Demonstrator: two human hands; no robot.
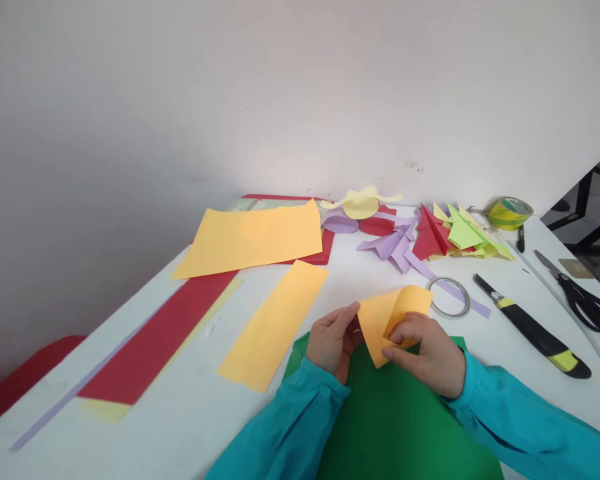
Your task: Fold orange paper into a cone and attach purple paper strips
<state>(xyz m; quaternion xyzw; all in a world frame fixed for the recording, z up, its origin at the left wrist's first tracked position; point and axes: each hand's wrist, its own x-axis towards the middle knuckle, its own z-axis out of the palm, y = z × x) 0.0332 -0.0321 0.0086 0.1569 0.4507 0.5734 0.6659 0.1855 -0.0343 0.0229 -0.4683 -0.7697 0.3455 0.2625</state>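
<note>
An orange sheet of paper is held between both hands above a green sheet. My left hand pinches its left corner between thumb and fingers. With thumb and fingertips closed on the near edge, my right hand bends the right part of the paper up and over into a curl. Left of my hands lies an orange paper strip. A roll of clear tape rests just beyond my right hand, on top of a thin purple strip.
A utility knife and black-handled scissors lie at the right. Folded paper planes and yellow tape sit along the wall. A large orange sheet and a red strip are at the left.
</note>
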